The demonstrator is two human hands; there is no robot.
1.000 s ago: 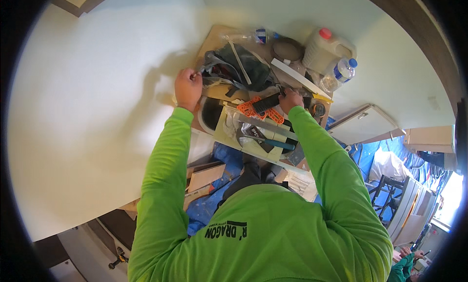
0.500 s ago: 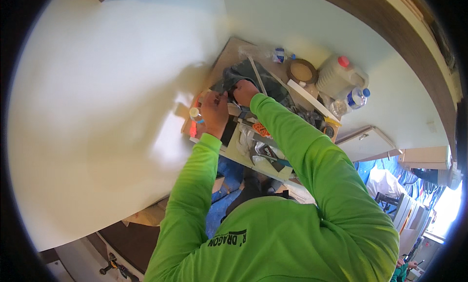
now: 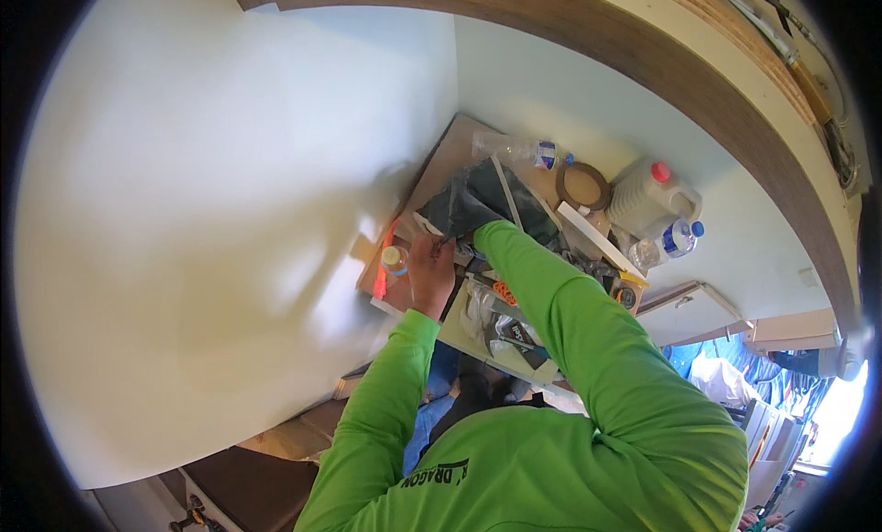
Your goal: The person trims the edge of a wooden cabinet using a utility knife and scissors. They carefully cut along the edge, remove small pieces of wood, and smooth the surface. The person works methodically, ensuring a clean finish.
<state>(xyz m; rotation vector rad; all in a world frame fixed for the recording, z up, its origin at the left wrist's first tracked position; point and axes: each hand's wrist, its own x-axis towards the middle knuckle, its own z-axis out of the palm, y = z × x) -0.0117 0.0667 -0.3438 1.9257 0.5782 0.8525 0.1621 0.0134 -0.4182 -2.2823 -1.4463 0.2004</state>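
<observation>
A dark grey-green cloth bag (image 3: pixel 473 197) lies slumped on the worktop in the corner. My left hand (image 3: pixel 430 273) is at the bag's near left edge, its fingers curled together against the dark material. The right green sleeve (image 3: pixel 514 256) runs up to the bag's opening, and my right hand is hidden inside or beneath the fabric, so its fingers do not show. A small clear bottle with a pale cap (image 3: pixel 393 258) stands just left of my left hand. Across the bag lies a thin pale strip (image 3: pixel 506 192).
Behind and right of the bag are a lying plastic bottle (image 3: pixel 514 151), a brown tape roll (image 3: pixel 583 186), a jug with a red cap (image 3: pixel 654 201) and a blue-capped bottle (image 3: pixel 678 239). An open drawer (image 3: pixel 469 334) holds orange cord (image 3: pixel 505 293) and tools. Walls stand close behind.
The view has shifted, so the worktop sits lower in the picture. My right hand has gone from visible at the bag to hidden in it. My left hand stays close to the bag's edge.
</observation>
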